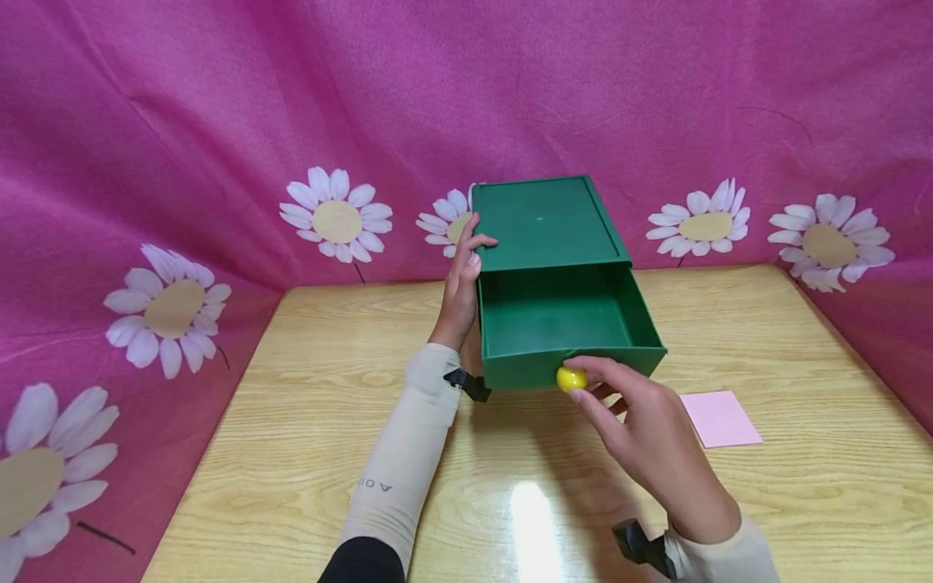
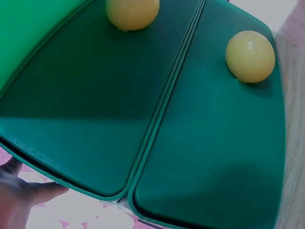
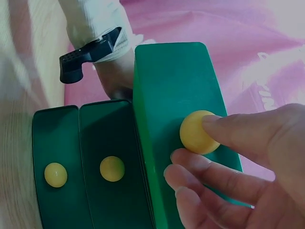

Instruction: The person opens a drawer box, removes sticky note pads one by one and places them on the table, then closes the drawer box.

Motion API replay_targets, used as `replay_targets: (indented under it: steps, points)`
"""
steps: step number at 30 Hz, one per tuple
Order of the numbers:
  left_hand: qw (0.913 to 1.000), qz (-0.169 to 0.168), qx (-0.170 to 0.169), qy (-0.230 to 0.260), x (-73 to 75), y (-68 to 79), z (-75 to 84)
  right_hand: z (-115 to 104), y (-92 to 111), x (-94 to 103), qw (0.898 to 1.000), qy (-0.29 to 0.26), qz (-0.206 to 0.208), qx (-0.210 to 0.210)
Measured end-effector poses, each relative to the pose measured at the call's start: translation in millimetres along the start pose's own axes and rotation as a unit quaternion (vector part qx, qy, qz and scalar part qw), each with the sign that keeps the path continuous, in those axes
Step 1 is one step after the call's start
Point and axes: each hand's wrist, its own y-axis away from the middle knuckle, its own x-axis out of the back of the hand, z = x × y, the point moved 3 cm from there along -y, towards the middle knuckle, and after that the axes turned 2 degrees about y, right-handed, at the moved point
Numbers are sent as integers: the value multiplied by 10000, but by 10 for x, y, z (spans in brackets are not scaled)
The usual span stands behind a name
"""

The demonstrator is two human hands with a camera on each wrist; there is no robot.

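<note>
A green plastic drawer cabinet (image 1: 543,223) stands on the table with its top drawer (image 1: 517,371) pulled out. Nothing lies on the visible floor of that drawer. My right hand (image 1: 652,425) pinches the round yellow knob (image 1: 571,379) on the drawer's front between thumb and fingers. Against the cabinet's left side rests my left hand (image 1: 459,287), with extended fingers reaching over the top edge. Two lower drawer fronts, each with a yellow knob (image 2: 250,56), show in both wrist views and look pushed in.
A pink square of paper (image 1: 722,419) lies on the wooden table (image 1: 313,405) to the right of the cabinet. Magenta cloth (image 1: 466,89) printed with white daisies hangs behind and at both sides. Black camera mounts sit on both wrists.
</note>
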Motion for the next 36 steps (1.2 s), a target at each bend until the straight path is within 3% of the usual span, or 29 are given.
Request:
replay_targets:
  steps: [8, 16, 36]
  points:
    - [10000, -19, -95, 9, 11, -5, 0, 57, -125, -50, 9999, -78, 50, 52]
    - [10000, 46, 54, 2, 14, 4, -51, 105, -215, -100, 9997, -156, 97, 142]
    - [10000, -33, -20, 32, 9, 0, -7, 199, -441, -219, 9982, -407, 396, 177]
